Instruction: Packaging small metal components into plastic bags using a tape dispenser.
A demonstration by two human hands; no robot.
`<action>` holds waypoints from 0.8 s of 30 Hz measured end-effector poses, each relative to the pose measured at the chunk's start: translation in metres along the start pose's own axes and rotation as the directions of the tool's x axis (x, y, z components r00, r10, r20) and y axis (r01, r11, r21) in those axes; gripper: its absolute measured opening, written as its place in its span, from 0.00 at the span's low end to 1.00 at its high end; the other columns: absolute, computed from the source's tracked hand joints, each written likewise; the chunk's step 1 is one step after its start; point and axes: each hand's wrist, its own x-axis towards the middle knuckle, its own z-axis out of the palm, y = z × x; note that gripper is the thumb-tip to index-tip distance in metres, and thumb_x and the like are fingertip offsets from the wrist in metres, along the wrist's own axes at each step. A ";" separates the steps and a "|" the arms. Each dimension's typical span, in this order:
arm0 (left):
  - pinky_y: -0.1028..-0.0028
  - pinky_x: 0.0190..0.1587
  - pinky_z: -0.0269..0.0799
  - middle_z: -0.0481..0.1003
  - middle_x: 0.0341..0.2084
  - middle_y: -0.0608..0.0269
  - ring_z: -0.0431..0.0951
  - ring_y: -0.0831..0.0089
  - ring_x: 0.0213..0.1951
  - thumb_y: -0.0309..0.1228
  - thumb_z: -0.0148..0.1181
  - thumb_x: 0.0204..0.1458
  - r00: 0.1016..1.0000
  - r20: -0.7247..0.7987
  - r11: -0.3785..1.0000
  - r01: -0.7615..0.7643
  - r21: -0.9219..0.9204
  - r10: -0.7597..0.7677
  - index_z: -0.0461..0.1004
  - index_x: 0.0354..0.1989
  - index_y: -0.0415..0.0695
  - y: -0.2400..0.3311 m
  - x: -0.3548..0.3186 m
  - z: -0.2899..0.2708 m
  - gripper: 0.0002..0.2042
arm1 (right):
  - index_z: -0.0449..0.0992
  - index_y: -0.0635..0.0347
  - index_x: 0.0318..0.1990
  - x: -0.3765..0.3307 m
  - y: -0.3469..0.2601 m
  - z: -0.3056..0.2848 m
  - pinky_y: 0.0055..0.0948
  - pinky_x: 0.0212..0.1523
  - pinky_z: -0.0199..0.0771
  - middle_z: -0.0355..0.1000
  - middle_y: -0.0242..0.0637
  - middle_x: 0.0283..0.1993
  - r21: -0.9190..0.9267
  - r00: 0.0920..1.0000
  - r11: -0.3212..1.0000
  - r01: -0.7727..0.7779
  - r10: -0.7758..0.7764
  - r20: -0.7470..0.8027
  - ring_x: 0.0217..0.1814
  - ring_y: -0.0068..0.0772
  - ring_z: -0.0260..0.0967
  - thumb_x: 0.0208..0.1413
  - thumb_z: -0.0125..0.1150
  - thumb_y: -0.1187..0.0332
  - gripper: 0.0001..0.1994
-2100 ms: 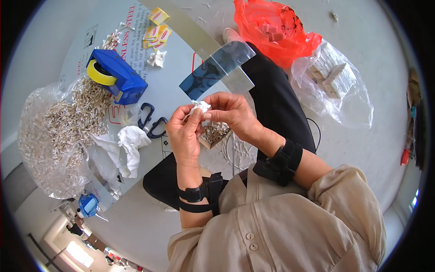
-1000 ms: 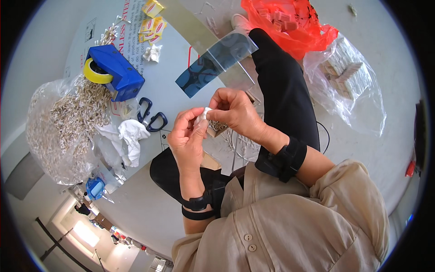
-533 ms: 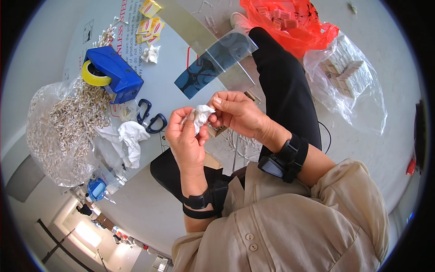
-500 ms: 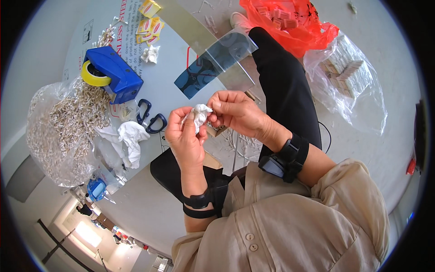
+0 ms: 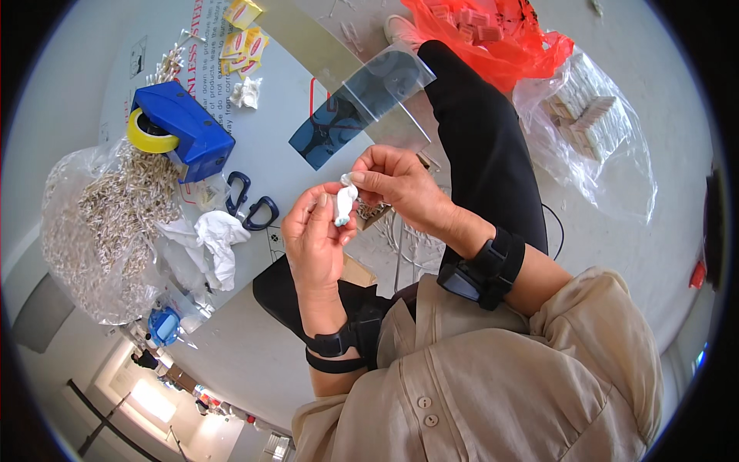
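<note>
Between my two hands is a small, white, crumpled tissue-like wad (image 5: pixel 346 203), twisted narrow, with a bluish spot at its lower end. The fingers and thumb of my left hand (image 5: pixel 314 239) pinch its side. My right hand (image 5: pixel 400 185) grips its upper end between thumb and fingertips. A similar white wad (image 5: pixel 246 93) lies on the table by several yellow-and-white packets (image 5: pixel 245 48). Left of my hands are dark blue scissors (image 5: pixel 262 213) and a crumpled white sheet (image 5: pixel 222 245).
A blue tape dispenser (image 5: pixel 192 127) with yellow tape stands near a clear bag of cotton swabs (image 5: pixel 115 231). Dark translucent sheets (image 5: pixel 331 127) overhang the table (image 5: pixel 265 138). On the floor are a red bag (image 5: pixel 508 58), a clear bag of packs (image 5: pixel 596 135) and scattered swabs.
The white wad has become narrower and more twisted, and its bluish end now shows. My right fingers have shifted slightly up and left onto its top. The view has moved a little.
</note>
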 end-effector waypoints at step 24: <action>0.74 0.41 0.69 0.74 0.40 0.55 0.74 0.70 0.39 0.34 0.56 0.56 0.978 0.194 0.996 -0.082 0.019 0.077 0.71 0.47 0.25 0.013 -0.018 -0.013 0.20 | 0.68 0.63 0.31 -0.021 -0.006 0.026 0.23 0.26 0.69 0.67 0.37 0.24 -0.794 0.666 0.292 0.533 -0.723 0.181 0.24 0.26 0.68 0.47 0.64 0.78 0.08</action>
